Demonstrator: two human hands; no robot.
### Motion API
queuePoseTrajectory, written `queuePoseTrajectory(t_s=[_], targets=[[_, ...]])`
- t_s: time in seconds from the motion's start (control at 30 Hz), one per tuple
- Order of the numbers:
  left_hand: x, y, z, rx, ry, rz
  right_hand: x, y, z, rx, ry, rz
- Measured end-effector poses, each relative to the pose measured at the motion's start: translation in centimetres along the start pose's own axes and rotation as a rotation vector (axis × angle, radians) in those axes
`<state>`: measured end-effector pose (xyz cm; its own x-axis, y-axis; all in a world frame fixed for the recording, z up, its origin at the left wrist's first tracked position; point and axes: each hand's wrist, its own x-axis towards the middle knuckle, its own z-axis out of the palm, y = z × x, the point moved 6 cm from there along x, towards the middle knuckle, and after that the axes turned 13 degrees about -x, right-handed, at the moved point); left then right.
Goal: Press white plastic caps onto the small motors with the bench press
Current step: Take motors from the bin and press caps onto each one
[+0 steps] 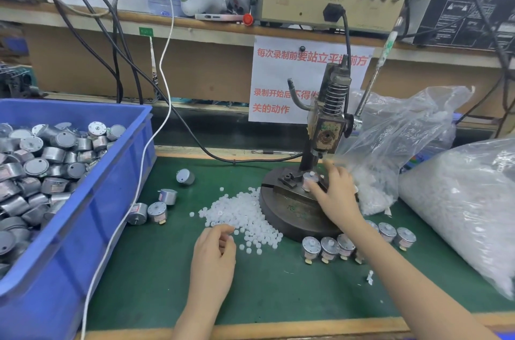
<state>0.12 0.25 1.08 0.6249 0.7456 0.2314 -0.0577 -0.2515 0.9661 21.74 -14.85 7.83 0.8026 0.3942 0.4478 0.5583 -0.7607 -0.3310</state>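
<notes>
A green-matted counter (156, 270) with a wooden front edge sits below a cluttered shelf. At its left edge, a blue plastic bin (92, 200) is heaped with silver cylindrical motors (41, 161). Along the right edge, two clear plastic bags (468, 200) hold white caps. The dark metal bench press (326, 130) stands near the back, with a loose pile of white plastic caps (242, 211) against its round base. The right hand (337, 194) grips a small motor (310, 179) seated under the press. The left hand (214, 256) curls at the pile's near edge; whether it pinches a cap cannot be told.
</notes>
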Motion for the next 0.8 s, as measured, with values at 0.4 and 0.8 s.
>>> queuePoseTrajectory(t_s=[0.4,0.8], targets=[[0.1,0.3,0.1,-0.017,-0.029,-0.014,9.0,-2.5,-11.1,0.892,0.242,0.376],[0.4,-0.2,1.4,0.292,-0.153,0.139,5.0,-2.5,-13.1,1.048,0.334,0.246]])
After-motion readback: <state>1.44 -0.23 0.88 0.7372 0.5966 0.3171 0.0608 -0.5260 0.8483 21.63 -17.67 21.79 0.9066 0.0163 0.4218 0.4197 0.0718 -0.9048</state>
